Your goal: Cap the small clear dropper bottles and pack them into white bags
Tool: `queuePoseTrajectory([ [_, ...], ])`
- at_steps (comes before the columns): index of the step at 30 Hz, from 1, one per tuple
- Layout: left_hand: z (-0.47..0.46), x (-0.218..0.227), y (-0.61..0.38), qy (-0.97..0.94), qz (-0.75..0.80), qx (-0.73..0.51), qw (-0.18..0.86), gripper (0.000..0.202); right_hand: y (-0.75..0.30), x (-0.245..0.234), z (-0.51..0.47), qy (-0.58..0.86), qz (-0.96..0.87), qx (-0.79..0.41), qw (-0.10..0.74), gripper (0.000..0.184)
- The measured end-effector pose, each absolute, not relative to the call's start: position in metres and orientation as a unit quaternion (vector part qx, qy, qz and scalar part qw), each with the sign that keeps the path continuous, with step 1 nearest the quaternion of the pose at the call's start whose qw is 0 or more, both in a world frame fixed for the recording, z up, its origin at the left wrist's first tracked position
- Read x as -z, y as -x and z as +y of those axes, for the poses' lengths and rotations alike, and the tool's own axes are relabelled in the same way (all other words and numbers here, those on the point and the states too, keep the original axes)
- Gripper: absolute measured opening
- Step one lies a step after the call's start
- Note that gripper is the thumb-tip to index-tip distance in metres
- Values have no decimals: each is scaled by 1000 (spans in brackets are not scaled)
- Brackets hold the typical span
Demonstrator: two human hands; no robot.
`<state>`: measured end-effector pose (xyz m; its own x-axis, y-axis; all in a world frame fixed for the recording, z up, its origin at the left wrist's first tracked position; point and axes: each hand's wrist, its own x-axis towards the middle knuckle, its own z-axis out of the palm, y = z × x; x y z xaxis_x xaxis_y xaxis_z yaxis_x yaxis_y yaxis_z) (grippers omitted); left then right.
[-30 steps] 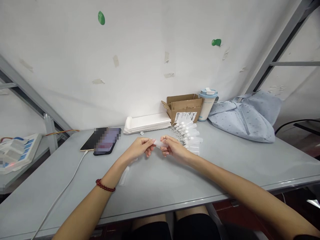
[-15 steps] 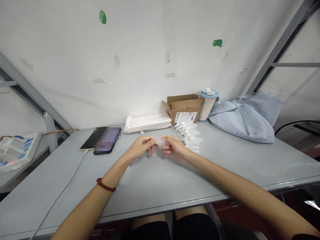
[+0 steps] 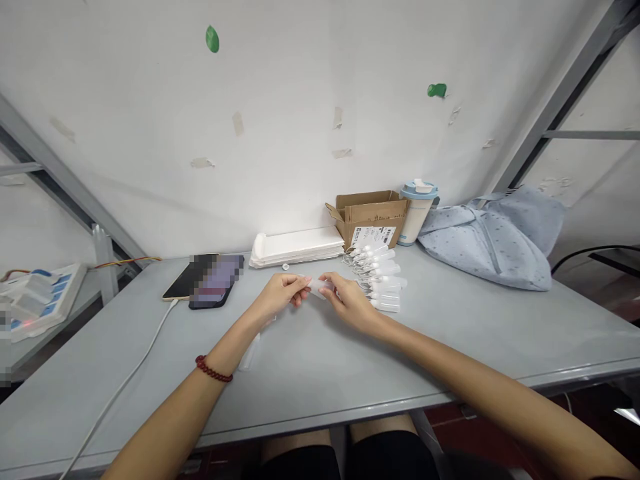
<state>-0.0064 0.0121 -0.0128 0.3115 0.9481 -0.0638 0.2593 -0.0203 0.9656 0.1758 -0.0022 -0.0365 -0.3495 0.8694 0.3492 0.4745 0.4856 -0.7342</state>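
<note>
A small translucent plastic bottle (image 3: 317, 287) is held above the grey table between my two hands. My left hand (image 3: 284, 292) pinches its left end between thumb and fingers. At the right end, my right hand (image 3: 349, 301) grips it with the thumb on the near side and the fingers over the far side. Just right of that hand lies a row of similar clear bottles (image 3: 387, 283) with white tops and thin strings. Another clear bottle (image 3: 250, 353) rests beside my left forearm, partly hidden by it. A small round white piece (image 3: 285, 267) sits behind my left hand.
At the back stand a stack of white flat packs (image 3: 300, 245), an open cardboard box (image 3: 373, 220) and a blue-lidded cup (image 3: 417, 212). A blue cloth bag (image 3: 490, 243) lies at right. Two phones (image 3: 215, 280) and a white cable (image 3: 133, 370) are on the left.
My right hand has turned on the bottle, its thumb now nearer me and its fingers less curled beneath. The left hand keeps its pinch. The whole view has shifted slightly.
</note>
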Motion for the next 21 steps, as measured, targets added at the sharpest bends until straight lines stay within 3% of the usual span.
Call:
queuePoseTrajectory([
  [4,11,10,7,-677,451,-338,473,38,-178,33,1,435,-736,-363,371,17],
  [14,9,6,5,-719,415,-349,434,29,-178,28,4,390,-603,-590,368,33],
  [17,11,7,8,-728,417,-336,429,32,-178,26,2,395,-630,-562,362,33],
  [21,13,8,10,-723,430,-320,436,39,-179,27,0,437,-730,-379,364,28],
])
